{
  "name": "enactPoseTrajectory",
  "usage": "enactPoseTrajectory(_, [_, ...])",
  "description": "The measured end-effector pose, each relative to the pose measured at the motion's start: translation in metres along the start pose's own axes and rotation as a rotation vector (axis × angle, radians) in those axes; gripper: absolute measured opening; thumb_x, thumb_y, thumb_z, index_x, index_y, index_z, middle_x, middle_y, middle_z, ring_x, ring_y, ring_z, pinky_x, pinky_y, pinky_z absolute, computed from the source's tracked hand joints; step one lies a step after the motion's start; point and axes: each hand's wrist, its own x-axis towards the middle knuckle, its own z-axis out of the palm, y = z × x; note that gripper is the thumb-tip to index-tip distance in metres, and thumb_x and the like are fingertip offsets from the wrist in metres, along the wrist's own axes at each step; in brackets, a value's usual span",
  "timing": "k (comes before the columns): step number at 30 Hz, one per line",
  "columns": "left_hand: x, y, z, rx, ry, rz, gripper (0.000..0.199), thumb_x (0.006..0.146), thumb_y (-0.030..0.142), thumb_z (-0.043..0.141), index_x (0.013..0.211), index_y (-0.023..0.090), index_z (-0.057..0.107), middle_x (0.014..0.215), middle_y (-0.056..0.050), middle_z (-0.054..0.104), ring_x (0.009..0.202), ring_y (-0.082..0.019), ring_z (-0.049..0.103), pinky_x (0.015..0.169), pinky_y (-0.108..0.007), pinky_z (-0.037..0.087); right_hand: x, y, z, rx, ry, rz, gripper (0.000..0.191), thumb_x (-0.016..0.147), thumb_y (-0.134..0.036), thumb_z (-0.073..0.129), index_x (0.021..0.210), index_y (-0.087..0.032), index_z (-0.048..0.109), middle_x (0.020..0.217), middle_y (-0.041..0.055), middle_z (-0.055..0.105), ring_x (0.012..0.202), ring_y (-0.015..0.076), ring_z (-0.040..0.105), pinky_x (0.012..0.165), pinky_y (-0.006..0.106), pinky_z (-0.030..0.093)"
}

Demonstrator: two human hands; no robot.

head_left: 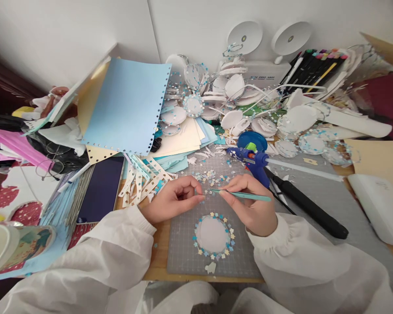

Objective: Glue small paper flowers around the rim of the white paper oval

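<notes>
Teal tweezers are gripped in my right hand, their tips pointing left over a scatter of small paper flowers. My left hand is closed in a pinch facing the tips; whatever is between its fingers is too small to name. Below both hands a round white disc, ringed with blue, white and cream paper flowers, lies flat on the grey cutting mat. A small pale scrap rests just under the ring.
A blue glue gun and a black stick-shaped tool lie to the right. Several finished rings and white discs are heaped at the back. On the left are a phone, punched paper strips, a blue sheet and a cup.
</notes>
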Motion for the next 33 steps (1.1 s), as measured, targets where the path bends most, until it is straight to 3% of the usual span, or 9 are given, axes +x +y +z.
enactPoseTrajectory(5, [-0.0007, -0.0025, -0.0001, 0.017, -0.023, 0.013, 0.021, 0.087, 0.034, 0.058, 0.089, 0.013, 0.054, 0.053, 0.009, 0.032, 0.048, -0.006, 0.028, 0.047, -0.019, 0.023, 0.0037, 0.0002, -0.0004, 0.142, 0.061, 0.127, 0.018, 0.076, -0.023, 0.07, 0.069, -0.021, 0.054, 0.068, 0.0014, 0.059, 0.064, 0.0158, 0.061, 0.056, 0.03, 0.048])
enactPoseTrajectory(11, [-0.0002, -0.0024, 0.0004, 0.007, -0.024, 0.021, 0.021, 0.086, 0.033, 0.059, 0.09, 0.013, 0.055, 0.053, 0.009, 0.033, 0.048, -0.006, 0.028, 0.047, -0.02, 0.022, 0.0051, 0.0042, -0.0015, 0.329, 0.006, 0.228, 0.019, 0.077, -0.025, 0.07, 0.071, -0.021, 0.053, 0.062, -0.0025, 0.053, 0.054, 0.0119, 0.052, 0.05, 0.028, 0.042])
enactPoseTrajectory(18, [0.0003, -0.0009, 0.0003, 0.001, -0.015, 0.009, 0.029, 0.083, 0.034, 0.063, 0.099, 0.011, 0.061, 0.053, 0.008, 0.036, 0.047, -0.007, 0.031, 0.047, -0.02, 0.024, 0.0023, 0.0058, 0.0006, 0.38, -0.039, 0.232, 0.017, 0.078, -0.022, 0.07, 0.073, -0.021, 0.053, 0.066, -0.0022, 0.059, 0.054, 0.0109, 0.053, 0.052, 0.027, 0.043])
enactPoseTrajectory(23, [0.0014, -0.0027, 0.0004, -0.002, 0.0, 0.003, 0.026, 0.083, 0.036, 0.063, 0.089, 0.011, 0.061, 0.052, 0.007, 0.036, 0.048, -0.006, 0.03, 0.047, -0.02, 0.024, 0.0004, 0.0042, 0.0029, 0.373, -0.067, 0.203, 0.014, 0.078, -0.019, 0.069, 0.075, -0.021, 0.055, 0.071, -0.0017, 0.062, 0.063, 0.0122, 0.059, 0.059, 0.029, 0.048])
enactPoseTrajectory(33, [0.0016, -0.0031, 0.0005, -0.002, 0.001, -0.005, 0.031, 0.083, 0.042, 0.062, 0.084, 0.011, 0.06, 0.051, 0.007, 0.034, 0.048, -0.006, 0.029, 0.046, -0.02, 0.023, -0.0003, 0.0032, 0.0026, 0.367, -0.066, 0.215, 0.014, 0.078, -0.019, 0.07, 0.075, -0.022, 0.056, 0.072, -0.0002, 0.062, 0.063, 0.0127, 0.059, 0.056, 0.028, 0.046])
